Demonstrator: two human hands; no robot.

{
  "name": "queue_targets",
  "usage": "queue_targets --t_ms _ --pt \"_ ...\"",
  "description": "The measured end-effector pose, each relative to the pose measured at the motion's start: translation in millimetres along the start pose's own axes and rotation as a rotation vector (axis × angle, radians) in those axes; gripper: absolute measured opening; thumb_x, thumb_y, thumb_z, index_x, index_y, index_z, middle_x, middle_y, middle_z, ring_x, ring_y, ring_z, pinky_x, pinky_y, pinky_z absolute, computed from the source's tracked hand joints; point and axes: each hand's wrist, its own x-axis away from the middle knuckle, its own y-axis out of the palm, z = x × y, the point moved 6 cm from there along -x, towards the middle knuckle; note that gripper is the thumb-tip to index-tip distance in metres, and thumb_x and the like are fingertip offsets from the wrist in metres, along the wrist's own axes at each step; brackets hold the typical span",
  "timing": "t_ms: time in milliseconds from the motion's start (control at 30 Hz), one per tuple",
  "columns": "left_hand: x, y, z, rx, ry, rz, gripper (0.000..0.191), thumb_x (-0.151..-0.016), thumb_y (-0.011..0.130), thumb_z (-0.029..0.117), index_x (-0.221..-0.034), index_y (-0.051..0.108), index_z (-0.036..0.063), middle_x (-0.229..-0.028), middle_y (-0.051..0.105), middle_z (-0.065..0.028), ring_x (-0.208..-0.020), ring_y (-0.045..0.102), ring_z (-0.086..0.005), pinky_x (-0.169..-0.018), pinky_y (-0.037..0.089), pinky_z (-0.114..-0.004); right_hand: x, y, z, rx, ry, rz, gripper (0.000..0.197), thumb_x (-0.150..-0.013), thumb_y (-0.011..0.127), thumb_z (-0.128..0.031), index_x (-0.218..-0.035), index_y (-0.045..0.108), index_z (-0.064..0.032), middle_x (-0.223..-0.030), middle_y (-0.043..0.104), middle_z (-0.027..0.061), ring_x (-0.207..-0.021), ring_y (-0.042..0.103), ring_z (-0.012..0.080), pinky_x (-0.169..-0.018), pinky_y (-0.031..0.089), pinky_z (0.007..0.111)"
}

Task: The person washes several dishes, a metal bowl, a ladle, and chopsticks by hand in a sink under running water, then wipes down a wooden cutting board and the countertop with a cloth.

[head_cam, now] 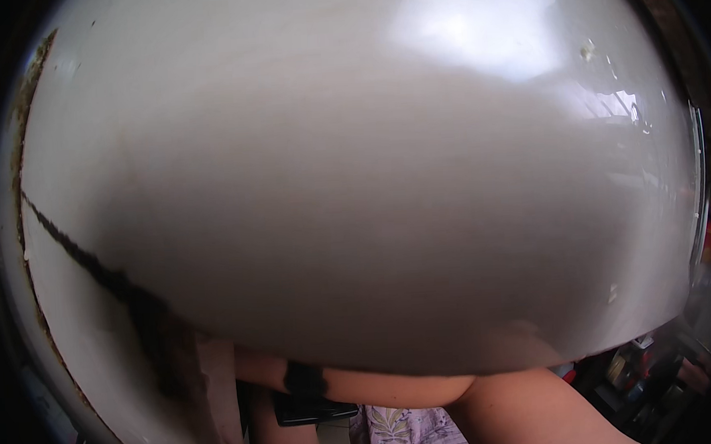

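Both my hands are out of view. A large, glossy off-white panel (353, 180), very close to me, fills most of the head view. Beneath its lower edge a bare, bent arm (400, 388) reaches in from the lower right towards the left. A black band (305, 379) circles it near its far end, and what lies beyond is hidden by the panel. Just under the arm shows a flat black object (317, 413) whose kind I cannot tell. Pink patterned cloth (402, 430) with leaf shapes hangs below the elbow.
A brown, rust-like edge (24, 119) runs down the panel's left side. From it a dark ragged streak (92, 266) slants downward and widens. Blurred small items (625, 370) crowd the lower right. A strip of tiled floor (335, 440) shows at the bottom.
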Motion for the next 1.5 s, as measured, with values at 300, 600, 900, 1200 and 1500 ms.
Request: queue_targets --t_ms 300,600,900,1200,1500 --pt "7.5 -7.2 22.3 -0.058 0.088 0.067 0.032 -0.077 0.053 0.020 -0.106 0.050 0.0078 -0.102 0.051 -0.0115 -0.081 0.052 -0.0235 -0.066 0.045 -0.035 -6.6 10.7 -9.7 -0.053 -0.014 -0.070 0.038 -0.075 0.051 -0.015 -0.108 0.045 0.0046 -0.106 0.050 0.0237 -0.100 0.047 0.0357 -0.085 0.038 0.040" --pt "48.4 65.3 183.7 -0.498 0.785 0.084 0.030 -0.077 0.055 0.022 -0.103 0.054 0.0083 -0.103 0.050 -0.0114 -0.084 0.052 -0.0244 -0.069 0.045 -0.036 25.4 0.6 7.4 0.001 0.146 -0.133 0.054 -0.075 0.052 -0.017 -0.124 0.037 0.0011 -0.122 0.043 0.0216 -0.112 0.041 0.0362 -0.095 0.033 0.039" --pt "238.0 176.1 282.9 -0.417 1.449 -0.299 0.035 -0.074 0.059 0.027 -0.104 0.056 0.0093 -0.111 0.048 -0.0096 -0.105 0.043 -0.0283 -0.087 0.038 -0.039 242.1 -191.1 -144.5 -0.042 0.160 -0.167 0.039 -0.079 0.052 -0.011 -0.116 0.044 -0.0003 -0.094 0.054 0.0186 -0.085 0.055 0.0303 -0.073 0.044 0.035" --pt "264.2 243.4 322.8 -0.860 1.412 -0.281 0.036 -0.071 0.062 0.027 -0.096 0.057 0.0031 -0.094 0.057 -0.0134 -0.092 0.051 -0.0295 -0.085 0.036 -0.040 326.4 -351.8 -220.2 -0.286 0.216 0.204 0.039 -0.088 0.045 -0.005 -0.125 0.035 -0.0008 -0.114 0.050 0.0122 -0.102 0.052 0.0170 -0.086 0.043 0.029" --pt "277.5 238.7 306.0 -0.966 1.317 -0.162 0.049 -0.067 0.063 0.033 -0.105 0.055 0.0036 -0.111 0.049 -0.0141 -0.110 0.037 -0.0323 -0.097 0.022 -0.048 170.0 -441.2 -266.0 -0.652 0.370 0.120 0.069 -0.082 0.053 -0.041 -0.127 0.020 0.0000 -0.115 0.044 0.0217 -0.091 0.058 0.0329 -0.075 0.052 0.036"
